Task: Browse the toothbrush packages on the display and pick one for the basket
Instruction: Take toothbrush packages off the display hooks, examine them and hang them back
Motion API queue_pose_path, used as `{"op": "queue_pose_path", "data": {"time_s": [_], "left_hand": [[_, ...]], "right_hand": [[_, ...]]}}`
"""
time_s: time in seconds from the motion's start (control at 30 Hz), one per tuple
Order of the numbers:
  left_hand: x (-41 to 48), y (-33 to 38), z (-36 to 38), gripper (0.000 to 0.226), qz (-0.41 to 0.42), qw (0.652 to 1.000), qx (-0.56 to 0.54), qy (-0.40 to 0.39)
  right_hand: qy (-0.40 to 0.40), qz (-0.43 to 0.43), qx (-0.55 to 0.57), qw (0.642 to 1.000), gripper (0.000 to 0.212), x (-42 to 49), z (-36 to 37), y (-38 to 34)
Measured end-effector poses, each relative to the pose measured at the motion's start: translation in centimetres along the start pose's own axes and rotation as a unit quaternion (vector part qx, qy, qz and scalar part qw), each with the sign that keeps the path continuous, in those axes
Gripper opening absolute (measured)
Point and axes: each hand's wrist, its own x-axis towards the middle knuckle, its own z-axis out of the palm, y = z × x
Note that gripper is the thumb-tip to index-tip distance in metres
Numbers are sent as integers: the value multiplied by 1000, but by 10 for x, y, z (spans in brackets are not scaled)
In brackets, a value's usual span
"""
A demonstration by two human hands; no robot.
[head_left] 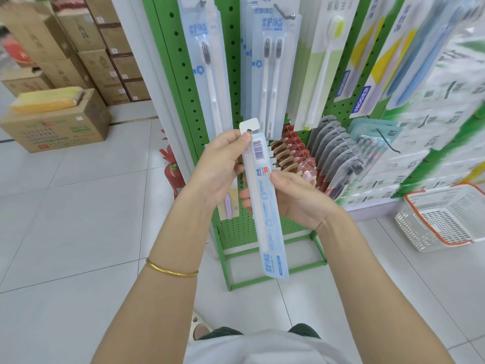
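One head cam, wide-angle, aimed fwd & down. Left hand [217, 169] & right hand [299, 198] close, mid-frame; rack [183, 74] just beyond; floor [78, 232] below; torso [262, 348] at btm edge.

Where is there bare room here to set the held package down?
The basket looks empty inside, likely room for the package. Bare floor lies between the boxes and the rack, and before the rack's foot. The rack is crowded with hanging packages.
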Motion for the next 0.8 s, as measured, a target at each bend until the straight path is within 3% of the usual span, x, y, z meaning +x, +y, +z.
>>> {"op": "queue_pose_path", "data": {"time_s": [0.07,0.17,0.33,0.43,0.57,0.8], "left_hand": [[-4,12,-3,17,16,1000,-11,7],[-8,31,-10,12,67,995,41,56],[-16,61,-18,13,154,976,68,139],[-19,74,-18,8,196,965,78,158],[-15,87,-16,9,224,954,105,171],[2,88,-17,15,220,949,130,187]], "right_hand": [[6,-24,-41,999,69,5,7,-12],[103,-83,-152,980,63,13,21,-35],[264,-206,-247,909,29,29,54,-70],[330,-266,-282,861,31,39,76,-84],[380,-257,-335,823,46,51,91,-97],[405,-202,-430,781,47,62,96,-97]]}}
